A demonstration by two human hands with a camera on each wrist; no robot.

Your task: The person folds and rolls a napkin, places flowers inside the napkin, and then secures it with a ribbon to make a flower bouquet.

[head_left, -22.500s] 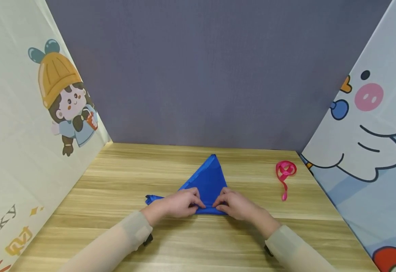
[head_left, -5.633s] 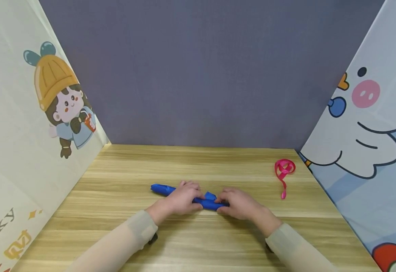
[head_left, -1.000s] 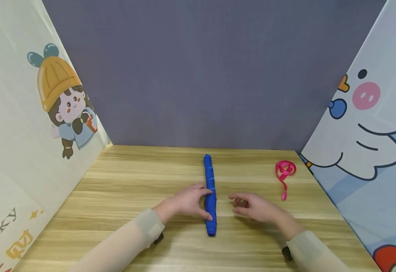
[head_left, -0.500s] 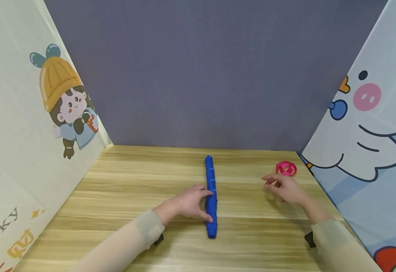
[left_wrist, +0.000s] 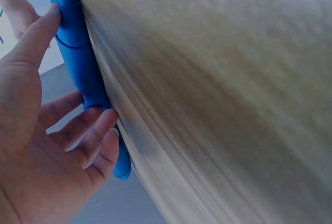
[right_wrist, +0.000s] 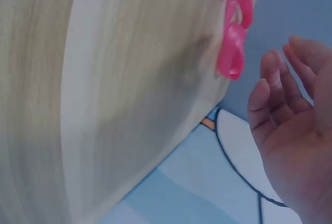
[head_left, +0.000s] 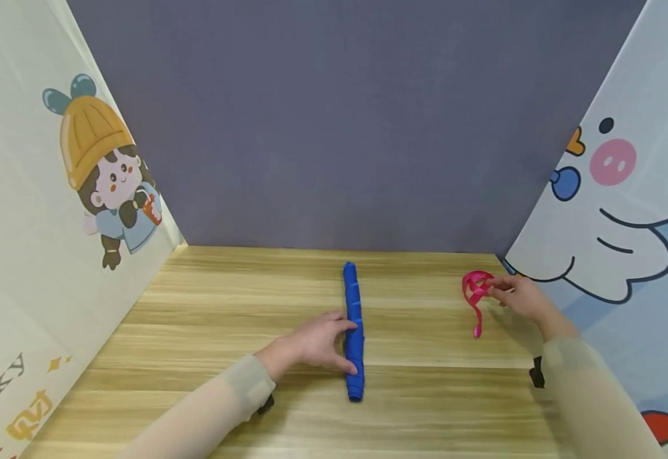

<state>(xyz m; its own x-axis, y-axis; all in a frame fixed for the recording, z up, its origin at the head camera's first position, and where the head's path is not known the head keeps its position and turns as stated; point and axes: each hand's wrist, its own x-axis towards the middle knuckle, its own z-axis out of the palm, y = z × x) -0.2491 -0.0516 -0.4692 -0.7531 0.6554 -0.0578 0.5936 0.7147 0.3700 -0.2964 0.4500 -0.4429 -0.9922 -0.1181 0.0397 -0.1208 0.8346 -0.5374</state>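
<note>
A blue cloth rolled into a slim stick (head_left: 354,347) lies lengthwise on the table in the head view, its far end pointing at the back wall. My left hand (head_left: 319,341) rests at its left side, thumb and forefinger spread, their tips touching the roll. In the left wrist view the fingers (left_wrist: 106,149) are loosely bent against the blue roll (left_wrist: 78,53). My right hand (head_left: 520,296) is beside a coiled pink ribbon (head_left: 475,287) at the back right. The right wrist view shows its loosely bent fingers apart from the ribbon (right_wrist: 233,47).
The wooden table (head_left: 242,287) meets a grey panel (head_left: 334,127) at the back. Cartoon-printed sheets stand at the left (head_left: 13,210) and right (head_left: 644,255) edges, the right one close to my right hand.
Earlier the blue cloth was a folded triangle; it became a tight roll and was turned lengthwise. My right hand has left it and moved right to the ribbon. The left hand stays at the roll.
</note>
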